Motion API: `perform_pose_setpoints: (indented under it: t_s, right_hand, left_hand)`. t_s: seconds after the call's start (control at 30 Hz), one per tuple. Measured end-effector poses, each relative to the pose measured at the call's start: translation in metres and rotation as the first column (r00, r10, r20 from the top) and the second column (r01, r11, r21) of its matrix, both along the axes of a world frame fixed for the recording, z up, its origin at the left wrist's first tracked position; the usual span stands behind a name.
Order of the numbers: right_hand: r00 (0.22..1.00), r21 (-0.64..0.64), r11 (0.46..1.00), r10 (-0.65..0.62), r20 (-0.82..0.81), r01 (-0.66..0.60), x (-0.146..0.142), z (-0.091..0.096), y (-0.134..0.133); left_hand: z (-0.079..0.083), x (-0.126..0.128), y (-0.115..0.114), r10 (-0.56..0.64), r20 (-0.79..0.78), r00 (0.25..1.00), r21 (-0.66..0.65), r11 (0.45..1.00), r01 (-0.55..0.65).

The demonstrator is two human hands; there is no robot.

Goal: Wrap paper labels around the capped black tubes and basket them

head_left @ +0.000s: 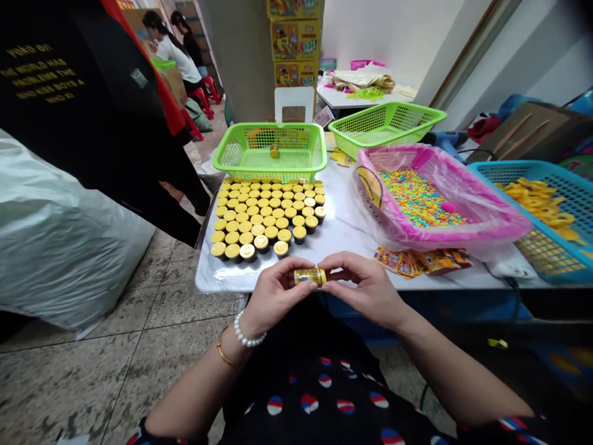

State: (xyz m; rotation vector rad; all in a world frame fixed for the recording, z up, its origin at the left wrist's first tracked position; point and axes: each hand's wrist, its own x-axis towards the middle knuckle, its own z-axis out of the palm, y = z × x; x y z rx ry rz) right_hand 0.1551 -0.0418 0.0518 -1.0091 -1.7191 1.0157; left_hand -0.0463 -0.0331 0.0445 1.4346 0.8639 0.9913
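At six o'clock, your left hand (278, 295) and right hand (370, 289) pinch a tube (306, 276) with fingertips. It seems light, stiff; grip its ends.

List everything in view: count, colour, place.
Table: one, white, ahead
Cylinder: one, yellow, centre front
Lidded containers: dozens, yellow-topped, table left
Mesh baskets: two, green, table back
Lined basket: one, pink, table right
Pellets: many, multicoloured, in lined basket
Side basket: one, blue, far right
Pieces: many, yellow, in side basket
Packets: several, mostly orange, near edge
Cartons: three visible, yellow, behind table
Sack: one, whitish, left
People: three, mostly black clothes, left
Left hand: one, bare, holding cylinder
Right hand: one, bare, holding cylinder
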Motion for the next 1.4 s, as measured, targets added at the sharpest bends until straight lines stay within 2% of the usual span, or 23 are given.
perform_pose_setpoints:
  t_s: [0.07, 0.13, 0.23, 0.3, 0.37, 0.43, 0.47, 0.5, 0.53, 0.6, 0.67, 0.77, 0.83, 0.9, 1.0, 1.1, 1.23, 1.33, 1.4]
  right_hand:
    - [1.000, 0.036, 0.999, -0.027, -0.006, 0.027, 0.000, -0.007, 0.000]
    - [0.996, -0.060, 0.996, -0.067, -0.051, 0.064, -0.001, -0.013, 0.000]
    - [0.985, -0.265, 0.962, -0.100, -0.138, 0.061, -0.004, -0.019, -0.001]
    - [0.983, -0.247, 0.967, -0.106, -0.148, 0.067, -0.006, -0.021, -0.003]
    - [0.988, -0.070, 0.993, -0.100, -0.115, 0.092, -0.006, -0.023, -0.005]
    - [0.992, 0.155, 0.981, -0.102, -0.080, 0.113, -0.007, -0.024, -0.006]
    - [0.991, 0.225, 0.967, -0.106, -0.077, 0.121, -0.008, -0.026, -0.007]
    - [0.989, 0.237, 0.962, -0.114, -0.092, 0.133, -0.009, -0.027, -0.007]
    - [0.985, 0.192, 0.971, -0.122, -0.125, 0.144, -0.010, -0.027, -0.006]
    - [0.969, 0.010, 0.990, -0.136, -0.208, 0.141, -0.012, -0.029, -0.004]
    - [0.956, -0.102, 0.989, -0.132, -0.260, 0.108, -0.012, -0.029, 0.000]
    - [0.977, 0.001, 0.997, -0.081, -0.195, 0.083, -0.006, -0.029, 0.006]
    - [0.993, 0.085, 0.995, -0.041, -0.109, 0.051, -0.001, -0.029, 0.008]
    - [0.996, 0.077, 0.997, -0.002, -0.086, 0.009, 0.003, -0.029, 0.009]
    - [0.983, -0.101, 0.994, 0.021, -0.183, -0.040, 0.004, -0.030, 0.009]
    - [0.966, -0.267, 0.963, -0.029, -0.256, -0.042, 0.000, -0.031, 0.007]
    - [0.956, -0.349, 0.937, -0.105, -0.274, 0.003, -0.004, -0.033, 0.007]
    - [0.948, -0.397, 0.917, -0.088, -0.307, -0.044, -0.005, -0.033, 0.008]
    - [0.947, -0.370, 0.928, -0.078, -0.312, -0.046, -0.004, -0.033, 0.008]
  left_hand:
    - [-0.004, 0.002, -0.001, 0.009, -0.029, 1.000, 0.009, 1.000, -0.009]
    - [-0.007, 0.002, -0.002, 0.076, -0.122, 0.990, 0.159, 0.986, -0.056]
    - [-0.009, -0.001, 0.000, 0.141, -0.197, 0.970, 0.420, 0.906, -0.046]
    - [-0.009, -0.005, 0.003, 0.098, -0.202, 0.974, 0.475, 0.880, 0.010]
    - [-0.009, -0.008, 0.007, 0.047, -0.190, 0.981, 0.442, 0.896, 0.043]
    - [-0.008, -0.009, 0.010, 0.015, -0.160, 0.987, 0.385, 0.922, 0.049]
    - [-0.008, -0.009, 0.011, 0.004, -0.142, 0.990, 0.371, 0.927, 0.049]
    - [-0.008, -0.008, 0.011, -0.003, -0.122, 0.993, 0.373, 0.926, 0.049]
    - [-0.008, -0.007, 0.011, -0.008, -0.104, 0.995, 0.385, 0.922, 0.047]
    - [-0.009, -0.004, 0.010, 0.002, -0.075, 0.997, 0.392, 0.919, 0.028]
    - [-0.012, -0.002, 0.008, 0.020, -0.019, 1.000, 0.295, 0.955, -0.014]
    - [-0.016, -0.004, 0.008, 0.000, 0.117, 0.993, -0.011, 1.000, 0.001]
    - [-0.016, -0.005, 0.009, -0.063, 0.142, 0.988, -0.167, 0.982, 0.086]
    - [-0.015, -0.005, 0.010, -0.090, 0.098, 0.991, -0.232, 0.967, 0.110]
    - [-0.013, -0.001, 0.010, -0.030, 0.065, 0.997, -0.211, 0.977, 0.043]
    - [-0.013, 0.005, 0.007, 0.013, 0.019, 1.000, -0.151, 0.988, -0.010]
    - [-0.015, 0.009, 0.006, 0.078, -0.063, 0.995, -0.047, 0.996, -0.081]
    - [-0.014, 0.009, 0.007, 0.099, -0.047, 0.994, -0.049, 0.994, -0.101]
    - [-0.014, 0.007, 0.007, 0.105, -0.045, 0.993, -0.067, 0.992, -0.108]
